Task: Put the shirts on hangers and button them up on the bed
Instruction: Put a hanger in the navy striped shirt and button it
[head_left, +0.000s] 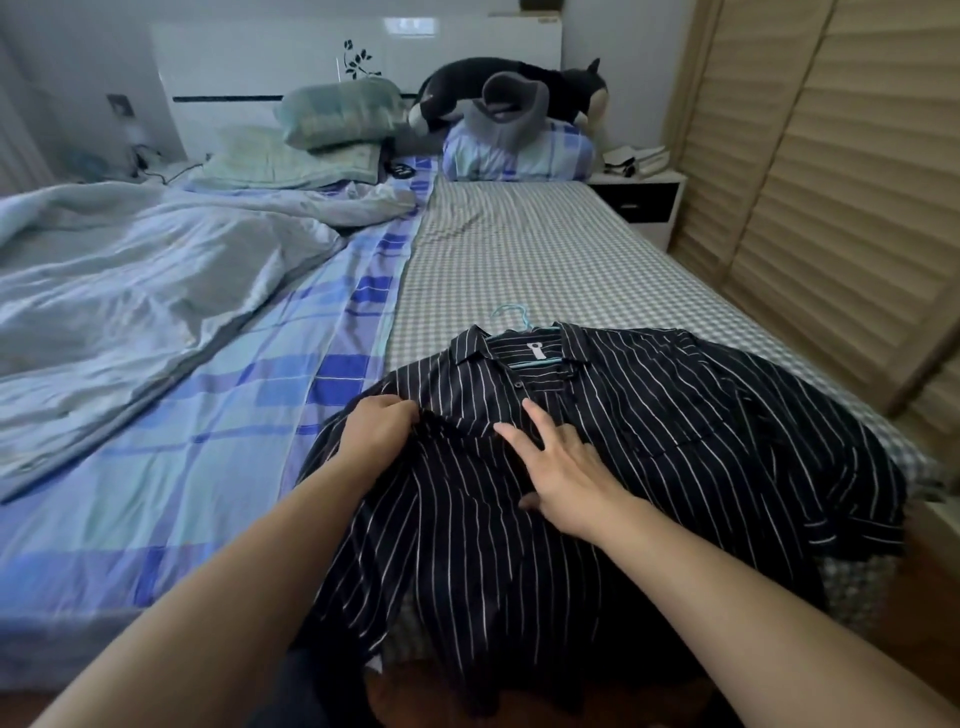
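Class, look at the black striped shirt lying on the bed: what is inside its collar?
Inside the black striped shirt, a light blue hanger shows: its hook pokes out above the collar, and a short strip crosses the neck opening. Its arms are covered by the fabric.

Two bare forearms reached in from the near edge, with no sleeves, watch, rings or bands showing on either. The left hand (375, 427) and the right hand (563, 467) were bare too, without gloves. Low at the near edge, between the arms, a patch of dark clothing showed.
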